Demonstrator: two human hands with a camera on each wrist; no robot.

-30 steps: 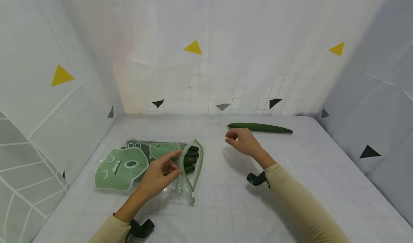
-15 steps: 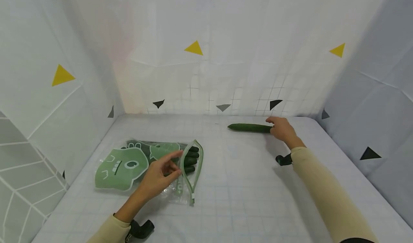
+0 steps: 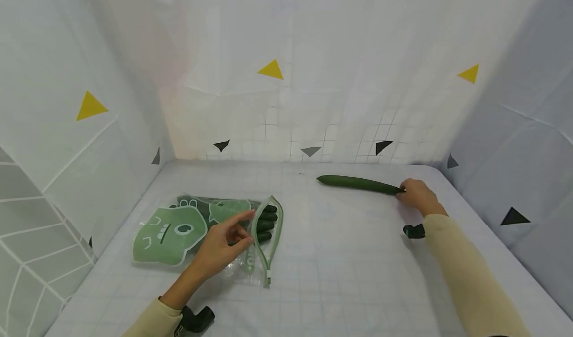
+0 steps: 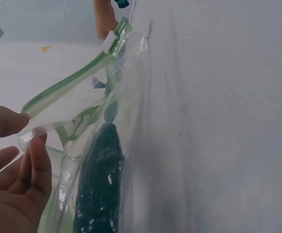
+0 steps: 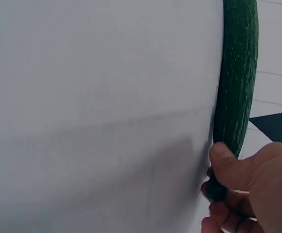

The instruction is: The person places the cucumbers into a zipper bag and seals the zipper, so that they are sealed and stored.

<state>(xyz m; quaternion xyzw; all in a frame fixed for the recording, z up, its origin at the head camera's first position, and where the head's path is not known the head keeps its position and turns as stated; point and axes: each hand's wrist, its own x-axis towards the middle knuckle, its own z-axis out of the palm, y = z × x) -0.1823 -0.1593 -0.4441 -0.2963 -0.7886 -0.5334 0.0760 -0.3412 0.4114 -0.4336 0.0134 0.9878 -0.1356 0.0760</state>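
A long green cucumber [image 3: 358, 183] lies at the back right of the table. My right hand [image 3: 419, 196] holds its right end, and the right wrist view has the thumb and fingers pinching the cucumber's tip [image 5: 215, 190]. On the left lies a clear zip bag [image 3: 170, 242] with a green cartoon print, its mouth facing right. Several cucumbers [image 3: 265, 225] show inside that mouth. My left hand [image 3: 221, 247] pinches the near film of the bag's opening between thumb and fingers. In the left wrist view, one bagged cucumber [image 4: 101, 179] is seen through the film.
A white slider [image 3: 268, 274] sits at the near end of the bag's green zip. The table [image 3: 331, 277] has a white, faintly gridded cover. White cloth walls [image 3: 340, 68] with yellow and dark triangles stand behind and at both sides.
My right hand has moved right along the cucumber to its far right end and now grips it; that end has shifted slightly nearer. The left hand stays at the bag.
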